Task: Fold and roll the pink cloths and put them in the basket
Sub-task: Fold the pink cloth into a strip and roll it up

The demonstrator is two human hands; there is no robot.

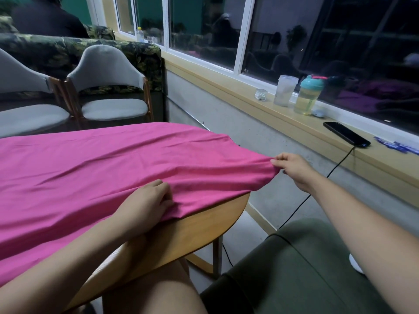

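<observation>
A large pink cloth [108,164] lies spread over the round wooden table [204,225], covering most of its top. My left hand [147,205] grips the cloth's near edge at the table's front right rim, fingers curled into the fabric. My right hand [292,166] pinches the cloth's right corner and holds it stretched out past the table's edge, in the air. No basket is in view.
Two grey chairs [108,91] stand beyond the table. On the window ledge [260,105] to the right stand a clear cup [283,90], a teal-lidded bottle [307,96] and a phone [345,133] with a cable hanging down. A dark green seat [294,275] is at lower right.
</observation>
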